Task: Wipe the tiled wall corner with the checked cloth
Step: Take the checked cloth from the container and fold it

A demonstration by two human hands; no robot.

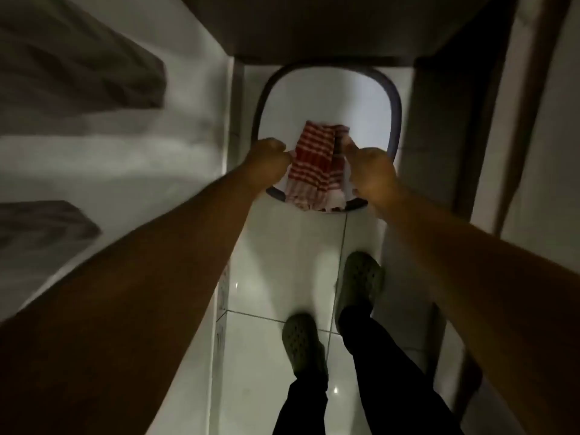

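Observation:
A red-and-white checked cloth (315,164) hangs stretched between both hands, over a white basin with a dark blue rim (269,89) that stands on the floor. My left hand (266,163) grips the cloth's left edge with closed fingers. My right hand (368,174) grips its right edge. The cloth's lower end droops over the basin's near rim. White tiled wall (175,171) runs along the left, meeting the floor beside the basin.
A glossy white tiled floor (282,246) fills a narrow passage. My two feet in grey-green clogs (357,284) stand just behind the basin. A dark door frame (470,120) rises on the right. A ledge or counter (314,26) overhangs the basin's far side.

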